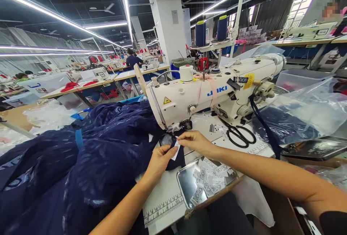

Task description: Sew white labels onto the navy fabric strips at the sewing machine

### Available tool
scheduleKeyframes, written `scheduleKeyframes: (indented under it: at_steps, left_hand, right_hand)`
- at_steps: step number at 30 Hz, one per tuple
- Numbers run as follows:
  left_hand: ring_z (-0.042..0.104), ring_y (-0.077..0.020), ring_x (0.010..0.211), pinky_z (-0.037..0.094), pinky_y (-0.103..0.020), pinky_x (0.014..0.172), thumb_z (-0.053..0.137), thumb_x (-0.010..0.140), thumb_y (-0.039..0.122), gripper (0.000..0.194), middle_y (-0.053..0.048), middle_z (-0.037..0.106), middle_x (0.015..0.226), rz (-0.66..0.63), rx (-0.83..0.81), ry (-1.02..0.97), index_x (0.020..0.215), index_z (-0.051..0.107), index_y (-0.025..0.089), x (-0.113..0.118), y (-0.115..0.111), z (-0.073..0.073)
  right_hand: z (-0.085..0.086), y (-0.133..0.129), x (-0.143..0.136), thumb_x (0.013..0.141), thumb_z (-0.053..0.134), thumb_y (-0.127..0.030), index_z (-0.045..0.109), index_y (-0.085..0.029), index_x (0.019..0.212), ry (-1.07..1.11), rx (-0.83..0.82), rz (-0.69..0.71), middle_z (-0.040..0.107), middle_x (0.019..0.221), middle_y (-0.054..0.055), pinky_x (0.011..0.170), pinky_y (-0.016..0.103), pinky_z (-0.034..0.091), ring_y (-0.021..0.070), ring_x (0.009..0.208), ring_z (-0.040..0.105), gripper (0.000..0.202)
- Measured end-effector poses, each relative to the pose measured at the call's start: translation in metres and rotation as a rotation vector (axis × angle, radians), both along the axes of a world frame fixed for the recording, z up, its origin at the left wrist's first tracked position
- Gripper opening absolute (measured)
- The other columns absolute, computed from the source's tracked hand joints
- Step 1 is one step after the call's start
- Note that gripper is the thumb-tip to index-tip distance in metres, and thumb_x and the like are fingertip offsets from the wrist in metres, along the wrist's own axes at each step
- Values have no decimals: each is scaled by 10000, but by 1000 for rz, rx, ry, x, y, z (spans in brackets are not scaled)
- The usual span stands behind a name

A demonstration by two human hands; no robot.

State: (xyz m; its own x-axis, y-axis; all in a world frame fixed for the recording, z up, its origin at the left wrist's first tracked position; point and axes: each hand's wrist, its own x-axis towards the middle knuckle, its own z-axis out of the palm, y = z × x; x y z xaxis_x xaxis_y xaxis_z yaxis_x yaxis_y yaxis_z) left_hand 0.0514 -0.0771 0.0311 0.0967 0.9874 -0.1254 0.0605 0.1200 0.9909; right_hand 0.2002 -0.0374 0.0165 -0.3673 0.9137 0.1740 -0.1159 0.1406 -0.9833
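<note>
Fingers (170,152), both hands: closed, each set pinching the same white garment label (176,151). Left hand (159,163): thumb laid over the label's left side at mid-length, forefinger bent beside it. Right hand (199,144): thumb and forefinger brought together at the label's upper end.

Label: small, slender, printed; lettering too small to read here. Long axis slanting, upper end leaning right towards the right fingertips, lower end pointing down towards the wearer, past the left thumb. Neither hand nearer, since both touch it: left from the side, right from the far end. Position: over a navy piece of fabric (180,160), just on the wearer's side of the needle area of the white JUKI sewing machine (177,101). Whether the label lies flat against the cloth, cannot tell.

Adjoining items: navy lace-patterned fabric (116,148), heaped left of the machine head; shiny metal tray (186,177), on the wearer's side of the hands, loose labels (213,181) overlapping within; black-handled scissors (230,129), beyond the right forearm, beside the machine's base.
</note>
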Motion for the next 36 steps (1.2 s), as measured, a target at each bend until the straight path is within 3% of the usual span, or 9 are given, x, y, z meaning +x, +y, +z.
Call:
scheduleKeyframes:
  at_steps: [9,20,26,30,33,35,36]
  left_hand:
    - [501,-101,550,368,-210,545,752,502,345,261,-3,630,594,21,-26,-63,655,695,142,-1,3,1]
    - [489,-74,473,345,-195,492,786,421,297,274,21,603,534,62,-163,-163,603,656,139,-3,6,-3]
    - [524,-82,500,375,-193,519,787,419,278,284,1,635,572,53,-221,-192,629,658,137,-5,7,-3]
    - [522,-88,491,370,-194,500,788,408,289,296,-1,630,570,48,-224,-175,618,646,137,-5,8,-4]
    - [495,-96,461,351,-209,465,767,431,356,321,13,600,547,41,-158,-92,631,632,144,-12,8,-2]
    - [467,-98,437,326,-218,444,711,522,418,301,27,564,518,58,21,101,635,620,154,-21,7,2]
    - [454,-98,433,312,-223,440,664,595,428,275,28,549,509,76,186,257,639,617,160,-27,7,5]
  right_hand:
    - [1,-1,-3,636,592,-240,570,-154,587,-21,-19,-28,516,531,-47,562,233,369,87,541,464,102]
    - [8,-9,-12,626,545,-156,536,-162,531,-85,-81,-131,504,519,-56,559,228,373,82,524,453,96]
    - [7,-8,-15,630,535,-143,510,-162,517,-136,-83,-127,483,513,-60,560,219,374,82,527,447,117]
    - [-1,-6,-11,688,543,-204,544,-157,604,-183,12,-64,522,562,-43,585,224,397,95,564,489,96]
    - [-5,7,7,762,526,-273,594,-147,783,-399,192,-10,598,677,-5,624,227,420,118,654,551,144]
    - [-3,23,24,810,492,-287,600,-155,877,-743,373,-114,637,800,23,657,221,425,129,739,579,183]
    - [-1,32,34,829,474,-285,600,-161,909,-939,451,-201,645,861,38,673,224,424,137,779,586,195]
